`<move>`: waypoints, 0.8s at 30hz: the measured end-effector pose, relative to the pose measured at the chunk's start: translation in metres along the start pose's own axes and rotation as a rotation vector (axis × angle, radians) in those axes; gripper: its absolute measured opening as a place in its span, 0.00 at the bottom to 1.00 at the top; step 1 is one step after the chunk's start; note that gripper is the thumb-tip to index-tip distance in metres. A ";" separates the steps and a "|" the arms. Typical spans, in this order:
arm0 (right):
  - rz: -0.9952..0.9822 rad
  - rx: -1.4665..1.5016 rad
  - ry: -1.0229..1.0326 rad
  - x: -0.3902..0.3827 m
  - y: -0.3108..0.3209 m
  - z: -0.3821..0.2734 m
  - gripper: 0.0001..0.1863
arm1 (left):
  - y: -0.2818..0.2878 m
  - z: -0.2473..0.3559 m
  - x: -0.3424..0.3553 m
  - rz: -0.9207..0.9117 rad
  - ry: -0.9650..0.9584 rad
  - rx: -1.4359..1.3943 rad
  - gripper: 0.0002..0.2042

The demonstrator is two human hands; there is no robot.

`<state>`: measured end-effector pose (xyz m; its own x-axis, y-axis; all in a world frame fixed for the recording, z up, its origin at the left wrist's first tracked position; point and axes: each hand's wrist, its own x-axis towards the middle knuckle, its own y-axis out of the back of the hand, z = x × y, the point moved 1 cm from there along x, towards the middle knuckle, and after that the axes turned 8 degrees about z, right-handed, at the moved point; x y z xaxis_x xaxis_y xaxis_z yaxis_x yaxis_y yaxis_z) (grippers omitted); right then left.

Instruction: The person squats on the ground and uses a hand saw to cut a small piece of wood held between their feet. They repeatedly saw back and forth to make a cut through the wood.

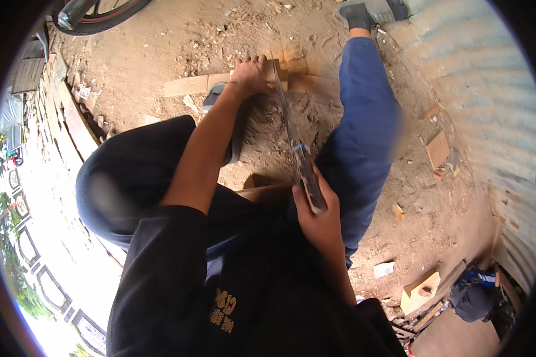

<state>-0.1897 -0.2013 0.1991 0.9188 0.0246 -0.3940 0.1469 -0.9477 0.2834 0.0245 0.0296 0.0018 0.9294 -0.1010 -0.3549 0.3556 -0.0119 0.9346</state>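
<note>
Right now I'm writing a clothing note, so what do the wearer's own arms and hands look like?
The left hand and right hand are ungloved, and both forearms are bare. The black left sleeve ends near the elbow; where the right one ends is hard to make out against the dark shirt.

Left hand (252, 75) outstretched, palm down; right hand (323, 215) curled, farther back.

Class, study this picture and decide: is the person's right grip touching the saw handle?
Touching. The head view shows it plainly: the right grip is wrapped around the lower end of the saw handle, with no gap between them.
</note>
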 end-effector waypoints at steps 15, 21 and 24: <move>0.019 -0.031 0.148 -0.025 0.014 -0.003 0.29 | -0.003 -0.001 -0.004 0.099 0.032 -0.053 0.53; -0.010 0.019 0.015 -0.017 0.011 -0.016 0.28 | -0.010 -0.005 0.001 0.227 0.066 -0.028 0.56; -0.014 -0.003 0.032 -0.018 0.016 -0.021 0.28 | -0.010 -0.009 0.002 0.104 0.011 -0.052 0.57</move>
<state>-0.1962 -0.2099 0.2287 0.9278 0.0483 -0.3700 0.1611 -0.9463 0.2805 0.0240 0.0387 -0.0091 0.9625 -0.0878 -0.2568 0.2617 0.0497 0.9639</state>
